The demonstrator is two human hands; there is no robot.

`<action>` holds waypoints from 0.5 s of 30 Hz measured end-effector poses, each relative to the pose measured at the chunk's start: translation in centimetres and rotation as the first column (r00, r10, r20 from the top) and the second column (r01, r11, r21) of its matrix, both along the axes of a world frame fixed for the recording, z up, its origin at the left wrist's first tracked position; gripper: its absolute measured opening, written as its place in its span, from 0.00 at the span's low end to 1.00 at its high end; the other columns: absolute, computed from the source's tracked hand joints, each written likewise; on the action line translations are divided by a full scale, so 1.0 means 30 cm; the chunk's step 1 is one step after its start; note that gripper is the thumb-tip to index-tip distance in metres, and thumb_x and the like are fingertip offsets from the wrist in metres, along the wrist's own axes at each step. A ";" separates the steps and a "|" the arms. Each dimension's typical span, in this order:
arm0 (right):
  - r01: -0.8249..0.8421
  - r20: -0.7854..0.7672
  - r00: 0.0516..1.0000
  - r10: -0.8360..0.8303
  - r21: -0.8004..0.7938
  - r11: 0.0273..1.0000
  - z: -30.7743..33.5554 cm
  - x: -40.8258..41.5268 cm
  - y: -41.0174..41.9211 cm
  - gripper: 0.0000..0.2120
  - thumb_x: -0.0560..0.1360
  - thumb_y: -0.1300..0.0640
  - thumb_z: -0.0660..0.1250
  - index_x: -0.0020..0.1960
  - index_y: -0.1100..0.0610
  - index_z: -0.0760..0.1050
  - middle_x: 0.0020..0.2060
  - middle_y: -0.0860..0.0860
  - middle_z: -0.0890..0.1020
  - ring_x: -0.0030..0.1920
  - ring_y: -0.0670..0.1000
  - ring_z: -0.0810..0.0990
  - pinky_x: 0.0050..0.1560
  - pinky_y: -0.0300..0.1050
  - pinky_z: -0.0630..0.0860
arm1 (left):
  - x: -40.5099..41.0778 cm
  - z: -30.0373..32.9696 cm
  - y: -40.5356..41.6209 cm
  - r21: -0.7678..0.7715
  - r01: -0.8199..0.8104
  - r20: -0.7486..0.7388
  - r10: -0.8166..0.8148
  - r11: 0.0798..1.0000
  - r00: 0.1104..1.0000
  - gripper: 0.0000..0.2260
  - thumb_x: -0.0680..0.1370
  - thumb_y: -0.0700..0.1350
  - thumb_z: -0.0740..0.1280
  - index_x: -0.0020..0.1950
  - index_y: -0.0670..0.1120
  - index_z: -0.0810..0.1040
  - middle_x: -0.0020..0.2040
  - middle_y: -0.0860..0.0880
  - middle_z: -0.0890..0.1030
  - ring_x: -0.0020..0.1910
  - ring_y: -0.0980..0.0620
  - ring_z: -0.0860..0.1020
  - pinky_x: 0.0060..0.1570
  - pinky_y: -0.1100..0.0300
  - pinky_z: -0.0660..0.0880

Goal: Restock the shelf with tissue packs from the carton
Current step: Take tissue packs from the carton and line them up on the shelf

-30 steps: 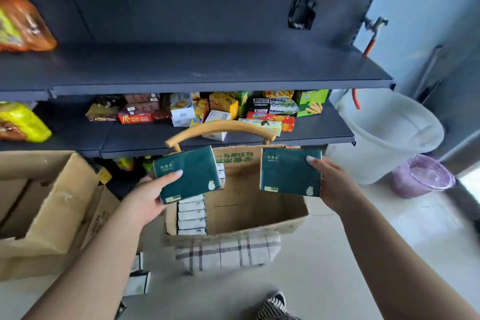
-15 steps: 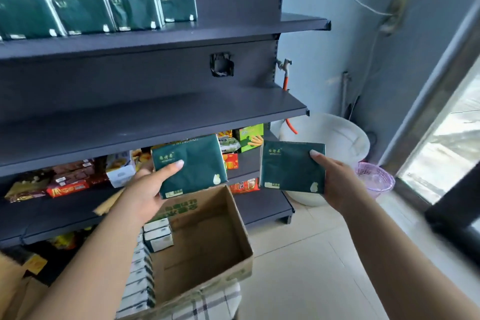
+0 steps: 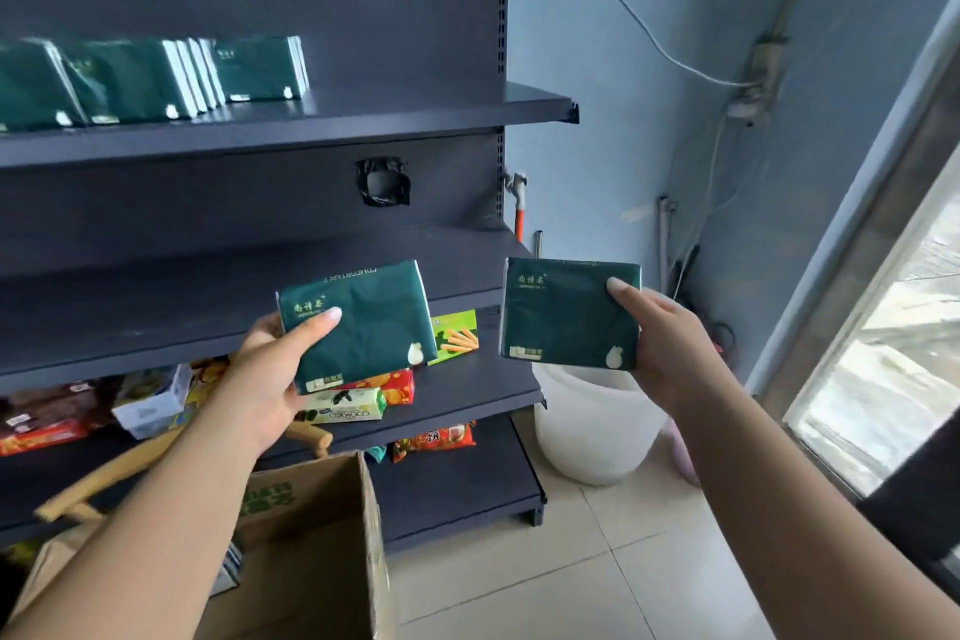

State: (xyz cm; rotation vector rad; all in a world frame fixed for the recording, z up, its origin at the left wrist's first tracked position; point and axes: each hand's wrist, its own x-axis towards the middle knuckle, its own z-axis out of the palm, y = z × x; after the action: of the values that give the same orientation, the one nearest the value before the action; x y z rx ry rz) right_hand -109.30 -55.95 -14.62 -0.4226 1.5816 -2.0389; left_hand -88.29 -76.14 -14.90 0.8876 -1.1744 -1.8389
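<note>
Setting: dark grey shop shelving fills the left and centre of the frame, against a pale blue wall, with a tiled floor below and a bright glass door at the right edge.
Upper shelf [image 3: 363, 112]: at upper left, carrying a row of shelved packs [image 3: 156, 78] standing on edge side by side; bare board to their right, likely the spot the new packs are meant for.
Middle shelf [image 3: 182, 296]: at mid-frame behind the hands, nothing visible on it.
Lower shelves: assorted snack boxes [image 3: 363, 400] and bags, unrelated to the job.
Carton [image 3: 311, 535]: open, at bottom centre, below the left forearm; its contents are mostly hidden from here.
Left hand [image 3: 265, 379]: grip grasping the left tissue pack [image 3: 358, 322], thumb across the printed front, fingers hidden behind; pack slightly tilted, raised in front of the middle shelf edge.
Right hand [image 3: 670, 348]: grip grasping the right tissue pack [image 3: 569, 312] by its right edge, thumb on the face, pack upright and face-out.
Why held so: one pack per hand, labels forward, so each can probably be set on edge to match the row.
Progress: both packs are out of the carton and in the air, well below the upper shelf, not yet placed.
Other: white bucket [image 3: 592, 426] on the floor at centre right, beside the shelving.
</note>
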 end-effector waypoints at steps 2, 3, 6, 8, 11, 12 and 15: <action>-0.020 0.001 1.000 0.020 -0.017 1.000 0.017 -0.054 -0.041 0.08 0.77 0.57 0.64 0.43 0.60 0.77 0.44 0.59 0.79 0.45 0.57 0.78 0.53 0.57 0.75 | -0.050 0.016 -0.023 -0.027 -0.020 -0.021 0.019 0.999 1.000 0.14 0.74 0.38 0.67 0.59 0.44 0.72 0.49 0.46 0.81 0.45 0.50 0.80 0.30 0.62 0.79; -0.033 -0.009 0.999 0.032 -0.028 0.999 0.028 -0.084 -0.069 0.08 0.77 0.57 0.64 0.43 0.60 0.77 0.44 0.59 0.79 0.45 0.57 0.78 0.51 0.56 0.76 | -0.081 0.031 -0.042 -0.043 -0.028 -0.039 0.026 0.999 0.999 0.13 0.75 0.38 0.66 0.59 0.44 0.72 0.49 0.46 0.81 0.45 0.50 0.80 0.31 0.63 0.79; -0.076 -0.046 0.996 0.073 -0.067 0.995 0.074 -0.158 -0.151 0.08 0.77 0.57 0.63 0.43 0.60 0.77 0.42 0.57 0.81 0.42 0.55 0.79 0.47 0.51 0.76 | -0.166 0.076 -0.106 -0.120 -0.051 -0.063 0.044 0.991 0.997 0.10 0.76 0.38 0.65 0.56 0.45 0.73 0.49 0.46 0.81 0.45 0.51 0.80 0.32 0.64 0.79; -0.096 -0.068 0.994 0.090 -0.086 0.992 0.112 -0.219 -0.215 0.08 0.77 0.57 0.64 0.43 0.61 0.78 0.40 0.56 0.82 0.41 0.55 0.80 0.48 0.53 0.74 | -0.224 0.112 -0.167 -0.170 -0.080 -0.076 0.067 0.982 0.995 0.07 0.76 0.39 0.65 0.53 0.46 0.73 0.48 0.47 0.81 0.44 0.52 0.80 0.31 0.64 0.78; -0.127 -0.118 0.986 0.116 -0.092 0.988 0.191 -0.318 -0.328 0.08 0.77 0.57 0.64 0.43 0.60 0.78 0.38 0.54 0.83 0.38 0.52 0.82 0.47 0.51 0.77 | -0.302 0.175 -0.269 -0.231 -0.126 -0.125 0.099 0.965 0.987 0.11 0.76 0.39 0.65 0.59 0.44 0.72 0.50 0.47 0.80 0.46 0.52 0.80 0.31 0.65 0.78; -0.137 -0.135 0.983 0.124 -0.091 0.986 0.220 -0.349 -0.367 0.08 0.77 0.57 0.64 0.43 0.60 0.77 0.39 0.55 0.83 0.39 0.53 0.81 0.47 0.51 0.77 | -0.322 0.193 -0.306 -0.250 -0.147 -0.132 0.117 0.957 0.984 0.12 0.76 0.39 0.65 0.59 0.43 0.72 0.51 0.47 0.80 0.46 0.52 0.80 0.32 0.65 0.78; -0.178 -0.198 0.968 0.152 -0.118 0.977 0.312 -0.436 -0.497 0.08 0.77 0.57 0.64 0.42 0.59 0.78 0.39 0.53 0.83 0.38 0.52 0.82 0.45 0.50 0.77 | -0.375 0.255 -0.407 -0.312 -0.191 -0.144 0.152 0.931 0.978 0.05 0.76 0.38 0.65 0.50 0.45 0.75 0.47 0.49 0.81 0.40 0.57 0.82 0.35 0.65 0.79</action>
State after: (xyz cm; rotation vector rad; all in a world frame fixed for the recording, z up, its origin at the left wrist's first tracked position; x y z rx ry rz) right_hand -122.37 -70.86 -5.27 -0.7926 1.4635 -2.0320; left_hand -99.53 -88.35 -7.26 0.6617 -1.2384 -1.4814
